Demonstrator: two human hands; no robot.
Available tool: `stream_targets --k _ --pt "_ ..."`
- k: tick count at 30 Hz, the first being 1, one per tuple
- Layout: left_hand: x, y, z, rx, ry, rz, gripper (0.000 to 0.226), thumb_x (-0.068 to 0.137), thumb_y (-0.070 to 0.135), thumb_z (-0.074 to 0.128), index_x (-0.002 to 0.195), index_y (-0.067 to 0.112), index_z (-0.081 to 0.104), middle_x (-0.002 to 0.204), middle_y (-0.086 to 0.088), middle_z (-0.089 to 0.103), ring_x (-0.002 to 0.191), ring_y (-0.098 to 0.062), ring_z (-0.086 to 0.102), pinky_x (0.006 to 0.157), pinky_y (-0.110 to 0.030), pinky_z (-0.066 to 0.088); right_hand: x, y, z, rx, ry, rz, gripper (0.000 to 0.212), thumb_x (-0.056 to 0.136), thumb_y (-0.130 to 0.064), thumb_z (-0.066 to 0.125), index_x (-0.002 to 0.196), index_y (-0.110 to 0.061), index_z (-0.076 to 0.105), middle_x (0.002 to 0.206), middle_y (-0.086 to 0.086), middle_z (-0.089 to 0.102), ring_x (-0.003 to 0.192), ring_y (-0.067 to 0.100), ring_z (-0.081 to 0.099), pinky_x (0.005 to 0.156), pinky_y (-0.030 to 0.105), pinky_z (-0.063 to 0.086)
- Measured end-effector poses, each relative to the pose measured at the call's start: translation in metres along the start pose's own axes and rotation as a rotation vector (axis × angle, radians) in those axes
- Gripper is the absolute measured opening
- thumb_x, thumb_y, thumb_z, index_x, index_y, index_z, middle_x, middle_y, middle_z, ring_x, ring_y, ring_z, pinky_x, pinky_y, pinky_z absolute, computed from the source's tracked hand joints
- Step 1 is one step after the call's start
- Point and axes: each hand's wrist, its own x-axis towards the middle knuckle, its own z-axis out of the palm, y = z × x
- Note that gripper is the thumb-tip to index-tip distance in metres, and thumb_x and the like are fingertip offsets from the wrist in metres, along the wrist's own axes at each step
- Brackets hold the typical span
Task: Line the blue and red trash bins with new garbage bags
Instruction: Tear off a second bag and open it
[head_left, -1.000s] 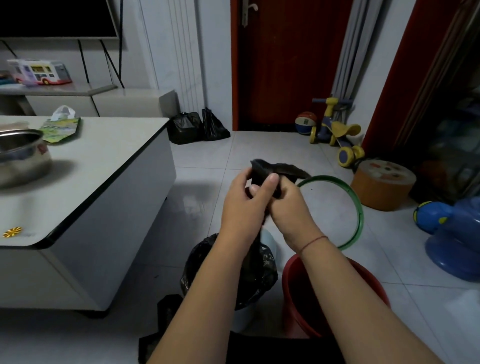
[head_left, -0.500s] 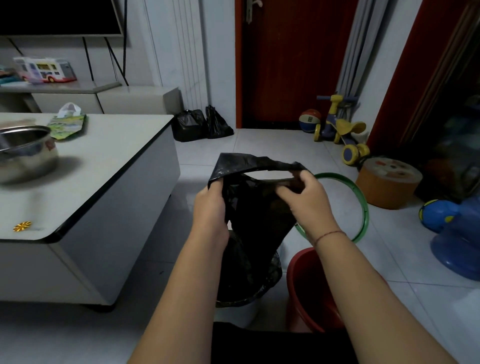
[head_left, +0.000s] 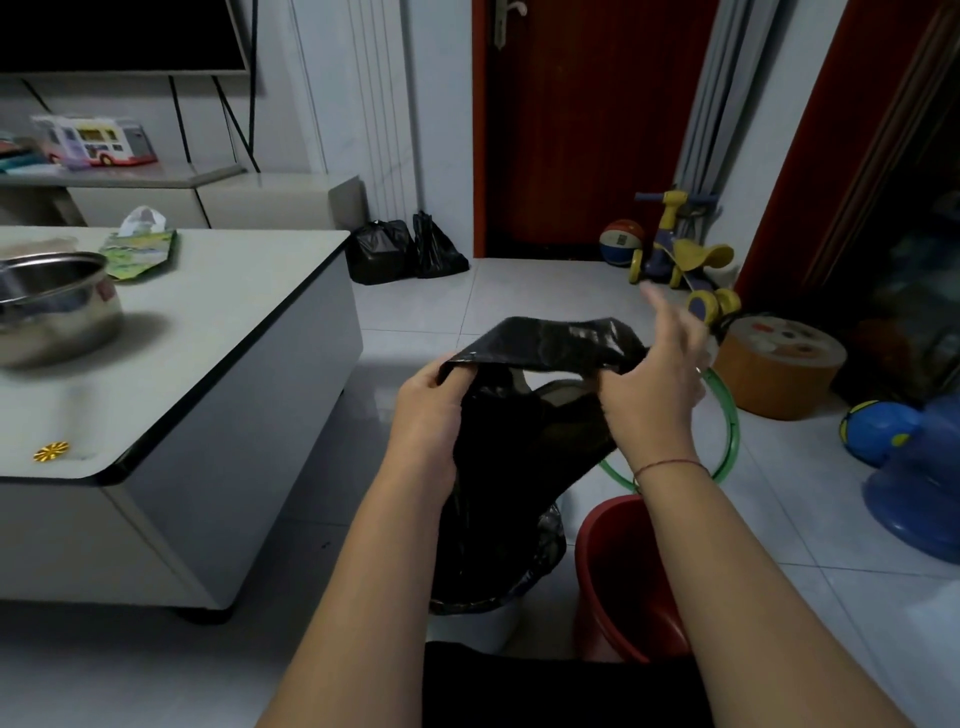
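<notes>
Gripping from both sides, the left hand (head_left: 431, 415) has its fingers curled round the left edge of a thin black plastic garbage bag (head_left: 519, 447), while the right hand (head_left: 654, 400) pinches the right edge under its thumb. The right hand's upper fingers stick up, loose and blurred, so exactly which fingers complete that grip cannot be made out. Between the two hands the bag's mouth is pulled into a narrow opening that faces up and slightly toward the person. The bag hangs straight down from there, its long axis upright. Its lower end is lost against the dark liner of a pale round bin (head_left: 483, 623) directly below, and whether the two touch cannot be told. That bin's colour is hard to judge, since the bag and the left forearm cover much of it. Just to its right stands a red plastic bin (head_left: 623, 571) with no liner showing; the right forearm cuts off its far side. Both bins stand on the tiled floor (head_left: 405, 322), off the near right corner of the white table (head_left: 218, 322). A green hoop (head_left: 730, 415) on the floor is partly hidden behind the right hand.
</notes>
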Motion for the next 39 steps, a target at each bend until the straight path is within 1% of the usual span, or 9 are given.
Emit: stream_targets --k 3,8,16,23,26,29,33,36,39 --pt "-0.003 0.001 -0.001 0.045 -0.1 0.097 0.023 0.081 0.025 0.073 0.102 0.031 0.073 0.097 0.005 0.076 0.086 -0.011 0.072 0.065 -0.02 0.056 -0.001 0.002 -0.001 0.203 -0.17 -0.025 0.011 0.086 -0.017 0.065 0.095 -0.014 0.07 0.095 0.006 0.068 0.092 0.02 0.061 0.078 0.029 0.048" --pt "-0.006 0.005 0.002 0.053 -0.285 0.251 0.026 0.074 0.033 0.074 0.1 0.03 0.075 0.099 0.003 0.076 0.091 -0.011 0.072 0.07 -0.015 0.053 -0.001 0.006 0.002 0.288 -0.191 0.009 0.035 0.092 -0.024 0.056 0.07 0.002 0.057 0.062 0.013 0.053 0.058 0.018 0.045 0.052 0.029 0.032" --pt "0.009 -0.001 -0.009 -0.095 0.23 0.117 0.024 0.088 0.034 0.065 0.074 0.017 0.074 0.076 -0.004 0.075 0.074 -0.021 0.071 0.071 -0.033 0.057 0.001 0.008 -0.001 0.56 -0.308 0.135 0.02 0.092 -0.025 0.058 0.076 -0.024 0.071 0.071 -0.006 0.069 0.064 0.002 0.063 0.059 0.015 0.05" --pt "0.018 0.0 -0.051 -0.265 0.608 0.059 0.025 0.091 0.033 0.062 0.071 0.019 0.066 0.072 0.003 0.066 0.065 -0.011 0.064 0.053 -0.02 0.05 0.017 0.017 -0.014 0.815 -0.157 0.431 0.022 0.096 -0.017 0.051 0.076 -0.021 0.059 0.07 -0.005 0.056 0.06 0.003 0.049 0.057 0.019 0.037" --pt "0.022 -0.005 -0.06 -0.13 0.694 0.062 0.022 0.092 0.032 0.06 0.091 0.011 0.066 0.081 0.001 0.065 0.076 -0.016 0.063 0.062 -0.023 0.05 0.022 0.02 -0.023 0.953 -0.189 0.488 0.022 0.096 -0.012 0.051 0.074 -0.017 0.05 0.061 0.001 0.04 0.037 0.003 0.031 0.037 0.017 0.023" --pt "0.023 -0.004 -0.054 0.36 0.796 0.233 0.057 0.088 0.038 0.062 0.134 0.01 0.045 0.133 -0.011 0.049 0.122 -0.026 0.046 0.101 -0.036 0.04 0.019 0.012 -0.028 1.135 -0.295 0.544 0.018 0.095 -0.008 0.05 0.078 -0.012 0.054 0.056 0.002 0.057 0.034 0.005 0.045 0.034 0.016 0.037" --pt "0.017 0.006 -0.02 0.675 0.344 0.721 0.064 0.088 0.049 0.056 0.14 0.017 0.041 0.142 0.0 0.041 0.132 -0.011 0.033 0.106 -0.021 0.021 0.015 0.003 -0.031 1.341 -0.452 0.555 0.019 0.093 -0.003 0.042 0.082 -0.011 0.057 0.075 0.005 0.064 0.073 0.016 0.058 0.076 0.027 0.053" --pt "0.015 -0.01 0.001 0.718 -0.218 0.481 0.075 0.08 0.054 0.064 0.144 0.028 0.037 0.143 0.012 0.042 0.128 0.0 0.035 0.105 -0.023 0.027 0.013 -0.003 -0.036 1.435 -0.508 0.487 0.012 0.087 -0.02 0.052 0.093 -0.012 0.058 0.096 0.006 0.06 0.097 0.021 0.057 0.102 0.039 0.042" --pt "0.018 -0.03 0.01 0.771 -0.393 0.256 0.074 0.074 0.042 0.077 0.139 0.025 0.046 0.132 0.011 0.055 0.118 -0.005 0.052 0.101 -0.026 0.041 0.012 -0.005 -0.04 1.421 -0.546 0.429 0.028 0.08 -0.033 0.055 0.1 -0.013 0.061 0.095 0.003 0.06 0.097 0.019 0.059 0.101 0.042 0.044"
